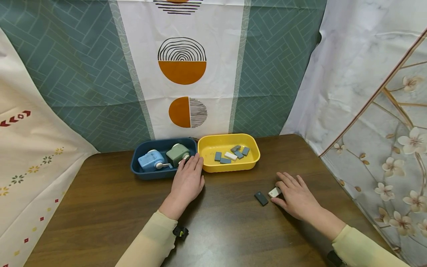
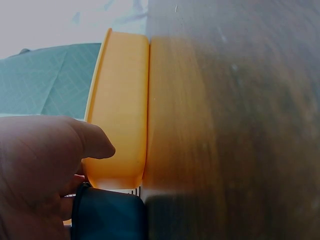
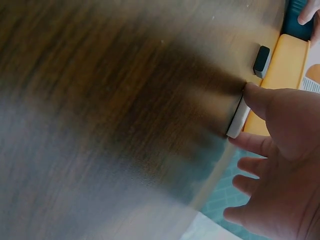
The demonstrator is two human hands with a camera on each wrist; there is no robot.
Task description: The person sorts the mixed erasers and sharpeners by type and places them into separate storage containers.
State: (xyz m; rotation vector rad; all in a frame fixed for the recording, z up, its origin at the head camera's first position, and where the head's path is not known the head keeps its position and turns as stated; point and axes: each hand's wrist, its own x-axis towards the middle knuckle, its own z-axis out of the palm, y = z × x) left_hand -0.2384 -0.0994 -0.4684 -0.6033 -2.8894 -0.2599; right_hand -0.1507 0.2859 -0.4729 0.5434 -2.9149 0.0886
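Note:
My left hand (image 1: 194,169) lies palm down with straight fingers, its tips on the front right rim of a dark blue tray (image 1: 146,173). That tray holds a light blue sharpener (image 1: 150,160) and a green sharpener (image 1: 176,153). My right hand (image 1: 281,194) rests flat on the table with spread fingers, thumb and forefinger touching a small white eraser (image 1: 274,192). In the right wrist view the thumb (image 3: 257,97) presses the white eraser (image 3: 238,117) at one end. A dark eraser (image 1: 261,198) lies just left of it. The left wrist view shows my thumb (image 2: 75,142) beside both trays.
A yellow tray (image 1: 230,167) right of the blue one holds several grey-blue and white erasers (image 1: 231,155). The brown table (image 1: 100,207) ends at patterned cloth backdrops behind and on both sides. The yellow tray (image 2: 120,110) and blue tray (image 2: 107,215) stand close together.

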